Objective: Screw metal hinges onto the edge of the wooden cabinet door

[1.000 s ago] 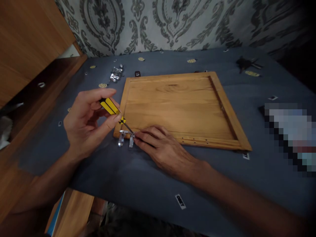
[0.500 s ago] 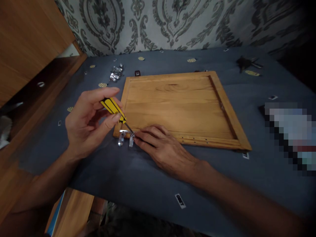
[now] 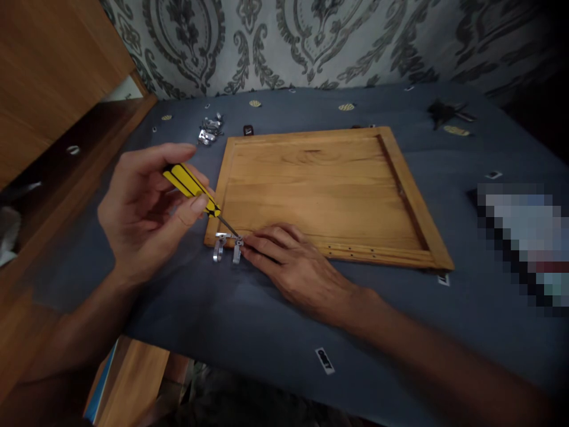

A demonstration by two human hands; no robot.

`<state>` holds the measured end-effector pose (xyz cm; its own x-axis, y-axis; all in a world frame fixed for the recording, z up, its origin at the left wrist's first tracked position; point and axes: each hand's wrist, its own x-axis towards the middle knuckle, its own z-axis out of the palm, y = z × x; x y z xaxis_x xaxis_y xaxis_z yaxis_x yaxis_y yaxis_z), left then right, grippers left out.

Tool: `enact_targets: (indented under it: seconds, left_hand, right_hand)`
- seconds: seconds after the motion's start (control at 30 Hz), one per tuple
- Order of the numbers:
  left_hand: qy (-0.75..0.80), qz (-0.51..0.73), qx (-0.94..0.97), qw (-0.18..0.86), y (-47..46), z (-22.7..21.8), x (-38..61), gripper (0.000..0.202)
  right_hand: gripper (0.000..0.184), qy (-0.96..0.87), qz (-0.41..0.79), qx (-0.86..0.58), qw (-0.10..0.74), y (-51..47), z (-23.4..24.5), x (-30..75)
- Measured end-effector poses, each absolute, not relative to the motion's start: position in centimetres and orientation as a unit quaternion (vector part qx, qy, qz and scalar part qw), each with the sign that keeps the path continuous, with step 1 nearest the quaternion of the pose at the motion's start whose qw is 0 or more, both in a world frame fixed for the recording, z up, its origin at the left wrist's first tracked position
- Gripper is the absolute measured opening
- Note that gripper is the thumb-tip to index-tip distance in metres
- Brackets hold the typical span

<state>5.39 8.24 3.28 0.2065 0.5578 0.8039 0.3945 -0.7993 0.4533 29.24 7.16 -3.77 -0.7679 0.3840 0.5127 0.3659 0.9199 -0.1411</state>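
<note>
My left hand (image 3: 142, 207) is closed around a yellow and black screwdriver (image 3: 191, 188), whose tip points down at a small metal bracket (image 3: 226, 246). The bracket lies at the near left corner of a wooden framed panel (image 3: 324, 196). Flat on the panel's near edge rests my right hand (image 3: 288, 261), fingers pressed together, fingertips touching the bracket beside the screwdriver tip. The panel lies flat on a blue patterned cloth (image 3: 267, 320).
A pile of metal fittings (image 3: 208, 130) lies on the cloth behind the panel's left corner. A dark tool (image 3: 444, 111) sits far right near the wall. Wooden furniture (image 3: 48, 77) stands at the left. A blurred patch covers something at the right edge.
My left hand has shifted left and tilted the screwdriver handle further out, the tip staying at the bracket. My right hand has hardly moved.
</note>
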Motion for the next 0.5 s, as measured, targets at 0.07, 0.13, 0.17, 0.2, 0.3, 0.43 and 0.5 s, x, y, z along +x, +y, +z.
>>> enact_targets:
  seconds: [0.07, 0.13, 0.17, 0.2, 0.3, 0.43, 0.5]
  left_hand:
    - [0.292, 0.537, 0.788, 0.069, 8.44, 3.2, 5.24, 0.059]
    - [0.279, 0.538, 0.792, 0.075, 8.58, 3.14, 5.25, 0.06]
    - [0.277, 0.544, 0.788, 0.079, 8.62, 3.12, 5.32, 0.059]
    - [0.274, 0.55, 0.784, 0.082, 8.64, 3.11, 5.42, 0.058]
    - [0.277, 0.563, 0.774, 0.086, 8.63, 3.1, 5.71, 0.054]
    - [0.265, 0.552, 0.785, 0.096, 8.63, 3.06, 5.57, 0.06]
    - [0.265, 0.545, 0.789, 0.105, 8.61, 2.97, 5.38, 0.063]
  right_hand:
    - [0.028, -0.94, 0.019, -0.199, 0.275, 7.16, -3.76, 29.21]
    - [0.028, -0.94, 0.023, -0.198, 0.275, 7.15, -3.75, 29.18]
    - [0.028, -0.94, 0.023, -0.197, 0.277, 7.14, -3.75, 29.17]
    - [0.029, -0.94, 0.023, -0.196, 0.279, 7.14, -3.76, 29.16]
    - [0.029, -0.94, 0.017, -0.198, 0.277, 7.15, -3.78, 29.17]
    - [0.029, -0.942, 0.015, -0.2, 0.269, 7.17, -3.8, 29.21]
    - [0.029, -0.942, 0.017, -0.202, 0.267, 7.15, -3.77, 29.24]
